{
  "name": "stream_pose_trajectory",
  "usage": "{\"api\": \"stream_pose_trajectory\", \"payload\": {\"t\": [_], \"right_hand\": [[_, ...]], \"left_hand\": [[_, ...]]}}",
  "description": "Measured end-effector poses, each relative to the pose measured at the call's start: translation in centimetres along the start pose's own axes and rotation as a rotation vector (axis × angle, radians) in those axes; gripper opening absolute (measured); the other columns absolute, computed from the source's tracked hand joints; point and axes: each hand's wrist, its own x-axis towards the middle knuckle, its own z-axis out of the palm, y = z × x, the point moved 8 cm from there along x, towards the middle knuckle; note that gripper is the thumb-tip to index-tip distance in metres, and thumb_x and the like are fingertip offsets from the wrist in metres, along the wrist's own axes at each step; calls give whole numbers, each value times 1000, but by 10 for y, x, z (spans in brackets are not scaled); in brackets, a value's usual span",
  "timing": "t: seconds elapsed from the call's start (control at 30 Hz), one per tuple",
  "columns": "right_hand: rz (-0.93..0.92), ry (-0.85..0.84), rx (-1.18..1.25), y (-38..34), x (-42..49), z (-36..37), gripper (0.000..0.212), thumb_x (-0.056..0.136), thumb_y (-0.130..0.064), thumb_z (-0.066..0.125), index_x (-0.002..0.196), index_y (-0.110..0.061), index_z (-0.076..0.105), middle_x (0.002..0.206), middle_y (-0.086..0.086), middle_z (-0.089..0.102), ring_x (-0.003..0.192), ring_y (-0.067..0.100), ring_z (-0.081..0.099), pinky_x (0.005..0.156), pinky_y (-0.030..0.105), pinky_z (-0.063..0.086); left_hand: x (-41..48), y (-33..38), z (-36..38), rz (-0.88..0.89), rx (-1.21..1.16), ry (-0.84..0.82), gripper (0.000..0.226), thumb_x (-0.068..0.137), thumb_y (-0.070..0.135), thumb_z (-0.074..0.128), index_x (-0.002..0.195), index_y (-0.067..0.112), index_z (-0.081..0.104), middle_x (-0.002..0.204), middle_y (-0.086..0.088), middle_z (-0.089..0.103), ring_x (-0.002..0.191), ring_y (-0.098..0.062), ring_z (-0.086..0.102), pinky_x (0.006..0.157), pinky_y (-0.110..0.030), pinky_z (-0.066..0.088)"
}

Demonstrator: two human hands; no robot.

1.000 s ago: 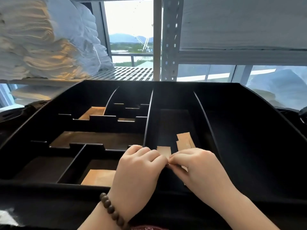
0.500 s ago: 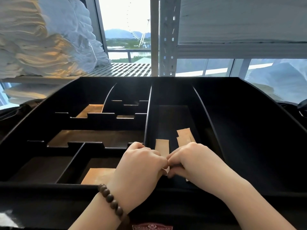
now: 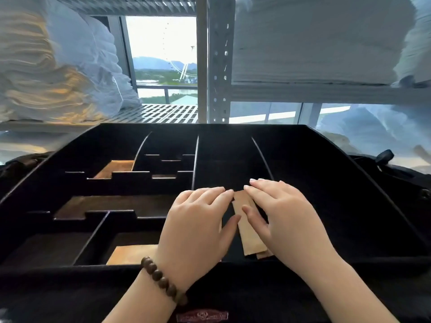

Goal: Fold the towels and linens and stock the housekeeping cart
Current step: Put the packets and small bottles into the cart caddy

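A black divided organiser tray [image 3: 326, 183] tops the cart right in front of me. In its middle compartment lie thin tan paper packets [image 3: 248, 231], stacked lengthwise. My left hand [image 3: 198, 222], with a bead bracelet on the wrist, lies flat with straight fingers over the packets' left side. My right hand [image 3: 282, 217] lies flat on their right side, its thumb on the top packet. Neither hand grips anything.
More tan packets [image 3: 130, 254] lie in the near left compartment and another tan packet [image 3: 114, 169] in a far left one. Stacks of white folded linen [image 3: 53, 66] fill the metal shelves at left, and a further linen stack [image 3: 310, 40] sits upper right. A window is behind.
Both hands were curled together, pinching the packets at the near end. They have opened and now press flat on the packets, which lie lower in the compartment. The view has tilted up.
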Motion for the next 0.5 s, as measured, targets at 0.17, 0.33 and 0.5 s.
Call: {"api": "stream_pose_trajectory", "payload": {"t": [0.17, 0.33, 0.5], "right_hand": [[187, 55, -71, 36, -19, -46, 41, 89, -32, 63, 125, -10, 63, 128, 6, 62, 123, 21, 55, 104, 45, 44], [401, 137, -185, 77, -66, -98, 41, 89, -31, 64, 124, -10, 64, 127, 6, 62, 122, 21, 56, 105, 43, 42], [630, 161, -269, 104, -134, -128, 42, 90, -32, 62, 127, -14, 61, 131, 3, 60, 124, 18, 52, 106, 42, 41]], "left_hand": [[20, 47, 6, 38, -124, 8, 45, 85, 40, 63, 123, 16, 66, 122, 2, 66, 116, -16, 61, 100, -31, 37], [29, 114, 21, 155, -347, -13, 49, 90, 41, 57, 132, 16, 58, 130, 3, 61, 124, -13, 54, 106, -33, 37], [14, 182, 40, 293, -556, -75, 51, 91, 44, 53, 136, 17, 54, 132, 7, 59, 125, -8, 50, 107, -24, 28]]}}
